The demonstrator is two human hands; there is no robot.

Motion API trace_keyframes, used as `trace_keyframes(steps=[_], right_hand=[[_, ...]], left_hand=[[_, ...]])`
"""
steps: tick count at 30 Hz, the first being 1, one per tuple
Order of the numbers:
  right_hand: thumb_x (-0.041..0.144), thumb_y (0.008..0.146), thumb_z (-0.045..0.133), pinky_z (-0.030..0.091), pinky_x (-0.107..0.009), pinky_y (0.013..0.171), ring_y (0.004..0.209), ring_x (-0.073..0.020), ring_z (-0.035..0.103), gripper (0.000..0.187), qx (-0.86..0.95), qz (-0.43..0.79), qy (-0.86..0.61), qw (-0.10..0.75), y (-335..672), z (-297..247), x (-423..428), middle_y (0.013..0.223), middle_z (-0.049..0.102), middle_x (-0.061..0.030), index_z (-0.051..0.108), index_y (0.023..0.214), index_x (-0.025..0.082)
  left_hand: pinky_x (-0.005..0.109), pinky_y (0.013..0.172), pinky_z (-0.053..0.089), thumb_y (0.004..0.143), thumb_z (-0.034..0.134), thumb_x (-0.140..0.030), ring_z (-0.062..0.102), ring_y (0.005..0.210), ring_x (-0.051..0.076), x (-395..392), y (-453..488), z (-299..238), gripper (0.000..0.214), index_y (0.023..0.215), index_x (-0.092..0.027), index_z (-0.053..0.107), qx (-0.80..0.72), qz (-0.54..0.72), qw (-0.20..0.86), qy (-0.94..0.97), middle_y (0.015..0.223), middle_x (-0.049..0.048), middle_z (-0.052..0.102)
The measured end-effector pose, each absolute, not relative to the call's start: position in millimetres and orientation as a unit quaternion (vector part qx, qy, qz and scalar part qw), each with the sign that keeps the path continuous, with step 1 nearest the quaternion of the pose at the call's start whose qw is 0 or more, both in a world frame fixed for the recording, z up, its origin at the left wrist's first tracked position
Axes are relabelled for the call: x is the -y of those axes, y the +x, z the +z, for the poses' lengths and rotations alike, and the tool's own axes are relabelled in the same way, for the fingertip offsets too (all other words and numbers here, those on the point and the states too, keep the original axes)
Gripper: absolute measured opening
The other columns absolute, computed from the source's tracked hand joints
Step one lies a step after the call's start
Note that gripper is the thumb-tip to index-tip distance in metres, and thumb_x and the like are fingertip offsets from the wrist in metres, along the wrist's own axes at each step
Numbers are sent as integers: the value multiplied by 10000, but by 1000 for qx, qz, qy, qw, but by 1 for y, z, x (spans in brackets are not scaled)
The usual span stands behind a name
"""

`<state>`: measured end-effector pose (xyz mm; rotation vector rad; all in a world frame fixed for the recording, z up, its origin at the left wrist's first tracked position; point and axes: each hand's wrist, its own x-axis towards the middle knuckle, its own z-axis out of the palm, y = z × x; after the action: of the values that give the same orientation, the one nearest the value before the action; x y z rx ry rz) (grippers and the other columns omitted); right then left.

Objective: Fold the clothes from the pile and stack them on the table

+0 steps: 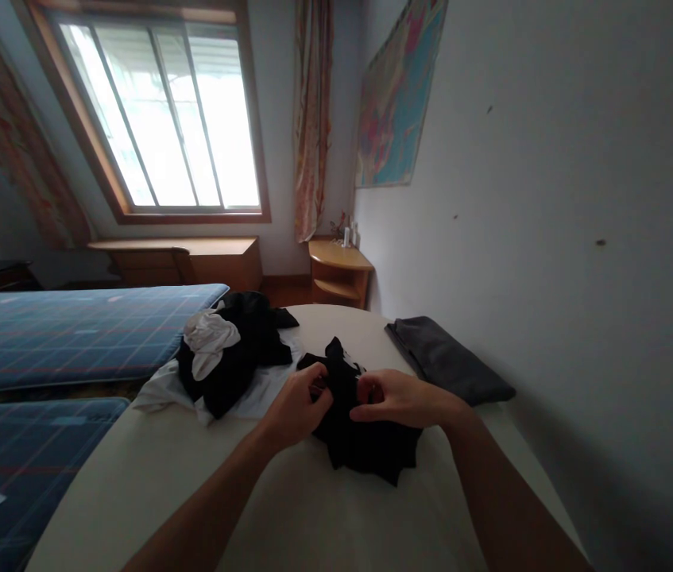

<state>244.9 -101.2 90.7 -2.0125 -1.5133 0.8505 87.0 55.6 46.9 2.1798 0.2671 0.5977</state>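
Observation:
A black garment (372,449) lies crumpled on a pale round-edged surface in front of me, with a small white-patterned patch near its far edge. At its left side, the curled fingers and thumb of my left hand (297,403) close on the black cloth. My right hand (399,397) is over the garment's right part, fingers bent and the thumb apart from them, with no cloth visibly gripped. Its fingertips are near or touching the fabric; I cannot tell which. The garment's exact kind does not show.
Black and white clothes (241,349) are heaped at the left of the pale surface (288,516). A folded dark grey cloth (449,361) lies at the right by the wall. Blue plaid mattresses (74,334) are at the left. A corner shelf (339,256) stands behind.

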Motion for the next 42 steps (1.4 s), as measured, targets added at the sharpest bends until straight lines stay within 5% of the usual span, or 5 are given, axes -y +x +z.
trace_keyframes(steps=[5, 12, 20, 34, 42], right_hand=[[375, 868, 615, 369, -232, 583, 674, -131, 551, 210, 586, 255, -736, 222, 241, 86, 96, 778, 659, -10, 687, 872, 177], [415, 891, 602, 392, -236, 607, 722, -144, 583, 258, 574, 257, -754, 190, 239, 86, 97, 840, 686, -29, 700, 928, 178], [420, 880, 622, 423, -251, 642, 764, -163, 601, 259, 558, 262, -768, 176, 242, 83, 97, 892, 696, -50, 695, 943, 181], [420, 873, 637, 422, -255, 645, 787, -172, 614, 252, 548, 266, -774, 175, 245, 84, 100, 917, 697, -52, 684, 950, 185], [445, 863, 632, 394, -255, 615, 768, -169, 600, 262, 549, 246, -785, 148, 245, 79, 99, 884, 691, -35, 689, 937, 201]], left_hand=[[381, 945, 500, 854, 480, -224, 658, 1030, 239, -87, 82, 49, 160, 803, -208, 631, -148, 324, 232, 905, 1032, 82, 726], [623, 1143, 227, 841, 652, -349, 210, 1458, 453, -154, 59, 32, 675, 1459, -168, 451, -343, 350, -75, 869, 1584, 205, 293], [500, 872, 509, 885, 494, -190, 585, 1102, 390, -188, 36, 33, 491, 1374, -179, 525, -479, 316, 2, 819, 1354, 162, 554], [637, 1169, 104, 857, 531, -320, 172, 1474, 413, -171, 73, 59, 616, 1446, -152, 465, -360, 396, -80, 841, 1592, 174, 291], [558, 1115, 254, 775, 583, -249, 420, 1353, 368, -235, 133, 81, 561, 1337, -236, 597, -266, 182, -27, 946, 1429, 138, 552]])
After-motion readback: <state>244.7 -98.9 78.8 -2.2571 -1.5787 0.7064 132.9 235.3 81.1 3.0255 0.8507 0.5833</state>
